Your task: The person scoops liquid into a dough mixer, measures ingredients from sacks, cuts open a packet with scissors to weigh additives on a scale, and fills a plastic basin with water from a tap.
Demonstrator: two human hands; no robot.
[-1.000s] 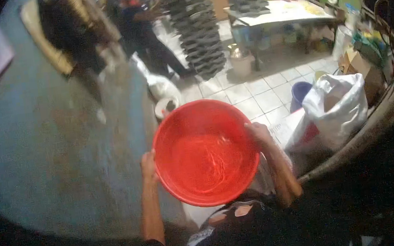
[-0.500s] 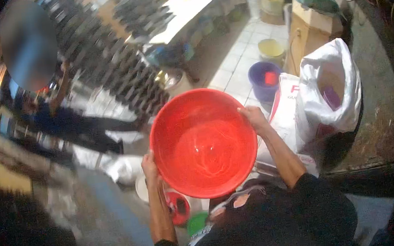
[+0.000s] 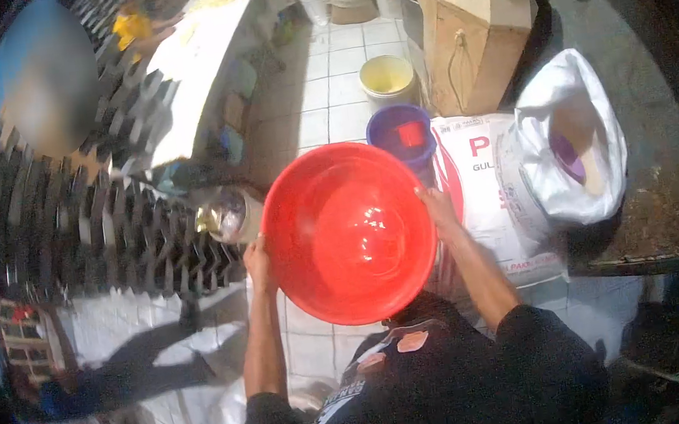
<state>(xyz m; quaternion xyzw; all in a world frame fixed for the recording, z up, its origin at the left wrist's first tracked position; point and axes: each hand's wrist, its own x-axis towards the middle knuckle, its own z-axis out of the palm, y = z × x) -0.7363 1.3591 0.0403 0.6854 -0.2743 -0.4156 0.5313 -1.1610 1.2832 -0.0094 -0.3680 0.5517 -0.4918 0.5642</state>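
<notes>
A round red plastic basin [image 3: 343, 245] is held up in front of my body, its open top facing me. Light glints off its bare inner floor. My left hand [image 3: 258, 265] grips the rim on the left side, and my right hand [image 3: 437, 211] grips it on the right. Some fingers are hidden behind the basin wall. Just beyond the basin stands a purple bucket [image 3: 385, 131] with a red scoop or cup [image 3: 410, 134] inside.
An open white sack [image 3: 541, 176] with a purple scoop [image 3: 568, 159] stands at right, beside a printed sack [image 3: 483, 221]. A pale yellow bucket [image 3: 387, 81] and wooden box [image 3: 458, 39] are farther back. A long white table [image 3: 198, 77] and another person's yellow sleeve [image 3: 132, 30] appear at left.
My view has swung right, bringing the tiled aisle and table into a straighter line. Both hands keep hold of the basin, which stays near the middle of view.
</notes>
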